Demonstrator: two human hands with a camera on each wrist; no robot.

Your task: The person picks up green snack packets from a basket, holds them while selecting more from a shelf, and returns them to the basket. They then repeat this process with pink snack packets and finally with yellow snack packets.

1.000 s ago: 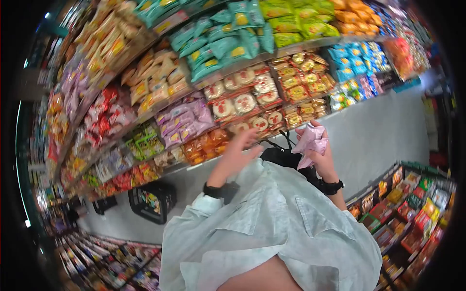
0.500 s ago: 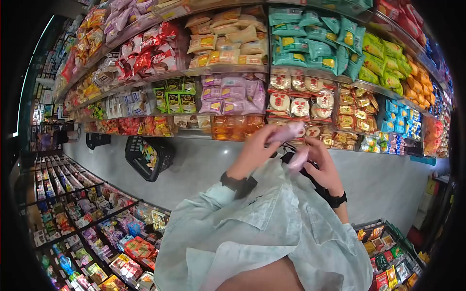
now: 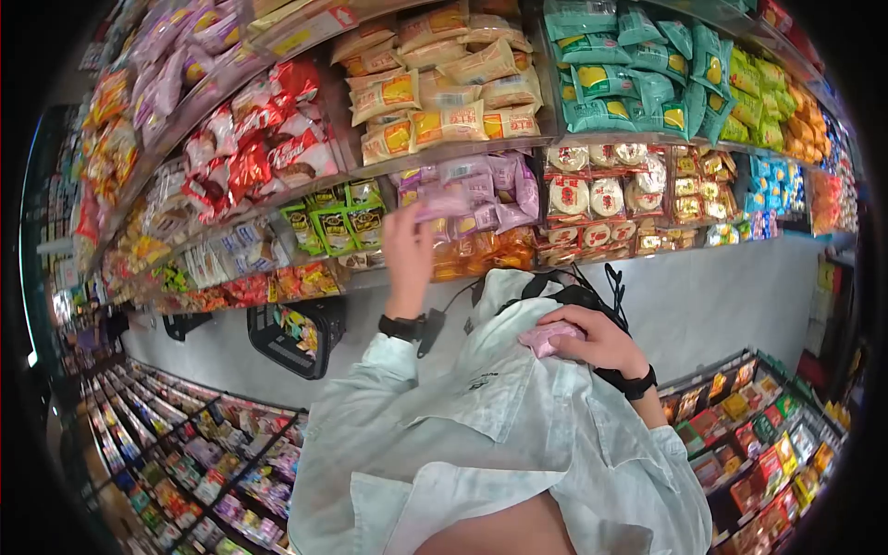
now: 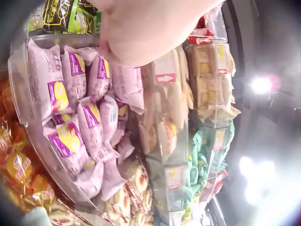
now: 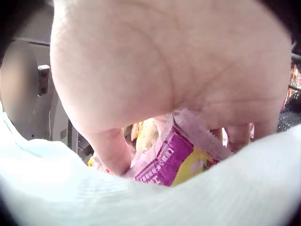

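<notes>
My left hand (image 3: 408, 254) reaches over the shelf and pinches a blurred light-purple snack packet (image 3: 444, 205). Just under it is a compartment of matching purple packets (image 3: 513, 185). In the left wrist view, the held packet (image 4: 128, 88) sticks out from beneath the left hand (image 4: 150, 28), most of whose fingers are out of sight. Close against the pale green shirt (image 3: 499, 398), my right hand (image 3: 599, 340) grips another purple packet (image 3: 548, 339). The right wrist view shows that packet's purple and yellow print (image 5: 171, 157) between thumb and fingers, partly covered by the sleeve.
Green packets (image 3: 344, 222) lie left of the purple compartment, round rice crackers (image 3: 592, 194) right of it. Beige packets (image 3: 444, 83) fill the shelf above. A black basket (image 3: 294, 340) with goods stands on the floor at left. Low displays (image 3: 763, 444) flank the person from behind.
Both hands were together at the packets half a second ago. The left hand has since moved left to the purple compartment with one packet; the right has drawn back to the shirt with another.
</notes>
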